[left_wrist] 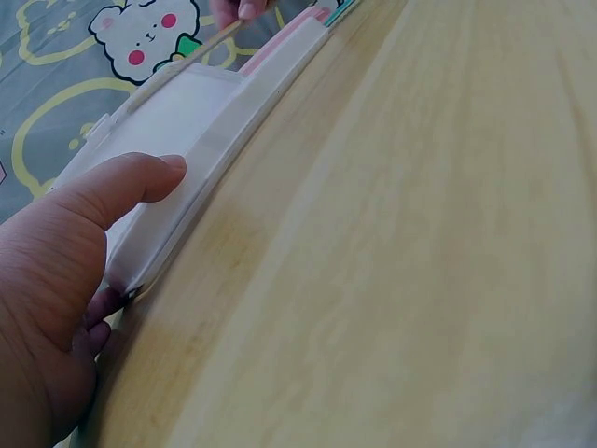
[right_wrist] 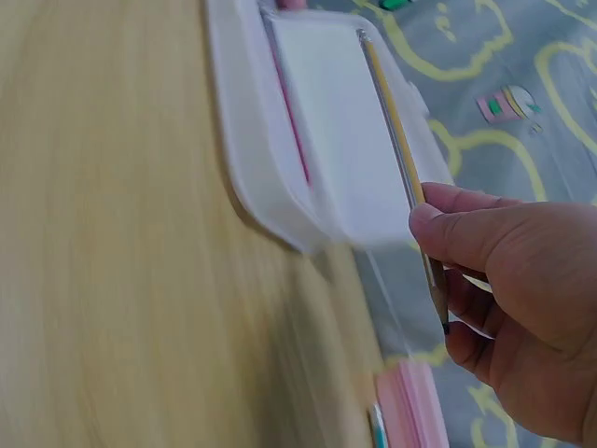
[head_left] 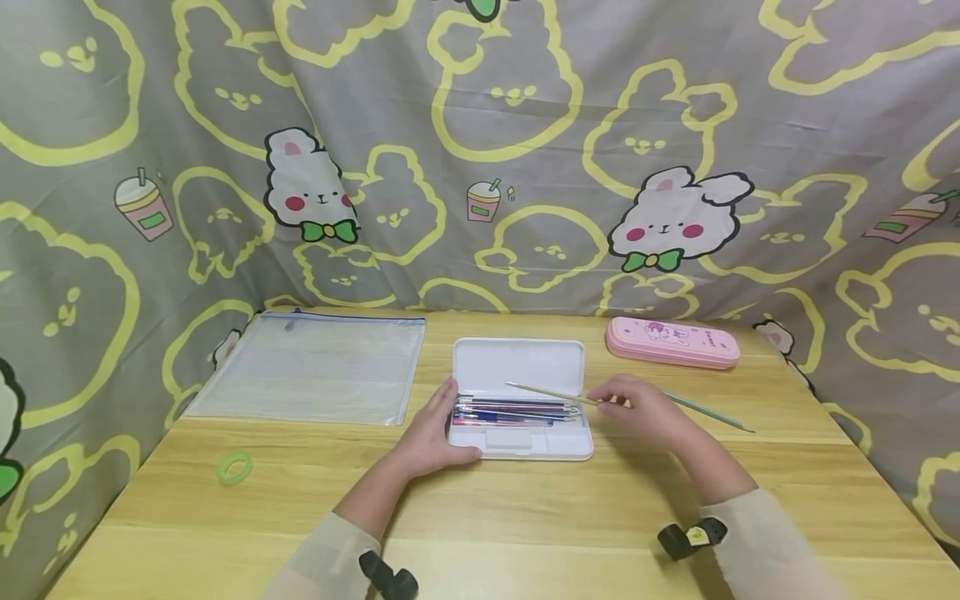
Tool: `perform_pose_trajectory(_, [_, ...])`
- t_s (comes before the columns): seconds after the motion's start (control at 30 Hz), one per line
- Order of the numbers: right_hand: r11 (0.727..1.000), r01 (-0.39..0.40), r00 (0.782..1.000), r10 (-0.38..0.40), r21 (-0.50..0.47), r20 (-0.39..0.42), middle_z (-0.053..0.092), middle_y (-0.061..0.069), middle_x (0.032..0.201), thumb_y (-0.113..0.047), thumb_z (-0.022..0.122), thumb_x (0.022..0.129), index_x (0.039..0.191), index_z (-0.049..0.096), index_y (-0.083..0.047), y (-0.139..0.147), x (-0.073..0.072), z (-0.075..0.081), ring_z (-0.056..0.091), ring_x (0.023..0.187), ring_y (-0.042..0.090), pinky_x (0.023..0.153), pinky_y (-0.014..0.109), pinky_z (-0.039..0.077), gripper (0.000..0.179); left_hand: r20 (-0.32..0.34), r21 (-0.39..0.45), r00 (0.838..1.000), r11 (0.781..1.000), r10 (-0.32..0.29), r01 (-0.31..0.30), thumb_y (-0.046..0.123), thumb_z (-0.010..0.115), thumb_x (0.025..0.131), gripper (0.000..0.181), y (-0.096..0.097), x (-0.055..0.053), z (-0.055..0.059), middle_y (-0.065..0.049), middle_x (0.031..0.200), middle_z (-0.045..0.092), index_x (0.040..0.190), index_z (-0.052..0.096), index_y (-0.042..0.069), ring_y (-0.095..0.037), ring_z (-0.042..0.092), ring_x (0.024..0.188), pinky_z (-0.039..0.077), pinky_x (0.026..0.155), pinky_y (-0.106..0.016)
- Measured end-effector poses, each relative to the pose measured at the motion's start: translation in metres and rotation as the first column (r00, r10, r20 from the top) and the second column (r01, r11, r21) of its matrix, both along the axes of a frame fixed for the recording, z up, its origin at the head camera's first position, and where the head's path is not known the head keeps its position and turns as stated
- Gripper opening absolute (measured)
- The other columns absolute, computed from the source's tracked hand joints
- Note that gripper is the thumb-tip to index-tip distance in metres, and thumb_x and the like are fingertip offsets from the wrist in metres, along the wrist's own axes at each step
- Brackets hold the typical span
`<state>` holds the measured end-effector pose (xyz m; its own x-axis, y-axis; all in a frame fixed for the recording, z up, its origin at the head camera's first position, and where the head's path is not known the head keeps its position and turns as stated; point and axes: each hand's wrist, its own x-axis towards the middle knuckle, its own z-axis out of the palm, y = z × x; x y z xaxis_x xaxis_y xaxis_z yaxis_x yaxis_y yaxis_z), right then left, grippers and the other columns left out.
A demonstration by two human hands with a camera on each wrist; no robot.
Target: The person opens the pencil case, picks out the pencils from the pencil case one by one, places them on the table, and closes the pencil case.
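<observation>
A white pencil case [head_left: 519,367] lies with its lid raised at the middle of the table; several pens and pencils [head_left: 517,410] fill its tray. My left hand [head_left: 431,437] holds the case's left end, the thumb over its front edge [left_wrist: 140,182] and the other fingers along the side, partly hidden. Just above the case's right end, my right hand [head_left: 637,408] pinches a yellow pencil [head_left: 551,392] near its sharpened tip. In the right wrist view the pencil [right_wrist: 396,126] slants across the white lid [right_wrist: 331,103], its blunt end pointing away from the hand [right_wrist: 522,271].
A green pencil [head_left: 708,412] lies on the wooden table [head_left: 510,517] right of the right hand. Behind it sits a closed pink pencil case [head_left: 671,342]. On the left are a clear mesh zip pouch [head_left: 315,367] and a green ring [head_left: 234,468]. A patterned curtain [head_left: 420,108] hangs behind.
</observation>
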<state>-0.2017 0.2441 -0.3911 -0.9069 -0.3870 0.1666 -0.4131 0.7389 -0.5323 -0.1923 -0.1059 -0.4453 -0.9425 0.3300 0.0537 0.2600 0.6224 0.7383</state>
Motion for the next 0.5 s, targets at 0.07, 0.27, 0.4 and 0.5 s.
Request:
perform_pose_trajectory(0.07, [1.000,0.027,1.000,-0.027,0.011,-0.013,0.069,0.002,0.093,-0.006,0.066,0.090,0.105,0.074,-0.008,0.011,0.004,0.003,0.057,0.083,0.010,0.070,0.025,0.050,0.017,0.002,0.001,1.000,1.000,0.000,0.000,0.038,0.085,0.065,0.120,0.000,0.000,0.000,-0.015,0.165,0.012,0.156,0.016,0.001,-0.042,0.019,0.149,0.022,0.120,-0.056])
perform_pose_trajectory(0.27, [0.993,0.113,0.994,-0.112,0.039,-0.019,0.071,0.007,0.101,-0.008,0.066,0.091,0.106,0.073,-0.008,0.048,0.014,0.006,0.056,0.084,0.009,0.070,0.025,0.050,0.017,0.001,0.003,1.000,1.000,0.002,-0.002,0.039,0.085,0.065,0.120,0.000,-0.001,-0.001,-0.015,0.165,0.012,0.156,0.016,0.002,-0.042,0.019,0.149,0.022,0.120,-0.057])
perform_pose_trajectory(0.4, [0.985,0.162,0.987,-0.161,0.053,-0.024,0.070,0.008,0.102,-0.008,0.064,0.092,0.108,0.073,-0.008,0.073,0.018,0.000,0.053,0.083,0.002,0.070,0.024,0.049,0.018,0.002,0.004,1.000,1.000,0.002,-0.002,0.041,0.085,0.065,0.121,-0.001,-0.002,-0.003,-0.014,0.165,0.011,0.156,0.016,0.002,-0.041,0.018,0.149,0.022,0.120,-0.057])
perform_pose_trajectory(0.5, [0.979,0.195,0.981,-0.194,0.066,-0.010,0.070,0.010,0.106,-0.011,0.063,0.093,0.110,0.072,-0.007,0.088,0.022,-0.004,0.052,0.083,0.001,0.070,0.025,0.048,0.019,0.005,0.005,1.000,1.000,0.002,-0.002,0.041,0.085,0.065,0.121,-0.001,-0.002,-0.003,-0.014,0.165,0.011,0.156,0.015,0.003,-0.041,0.018,0.150,0.021,0.121,-0.056])
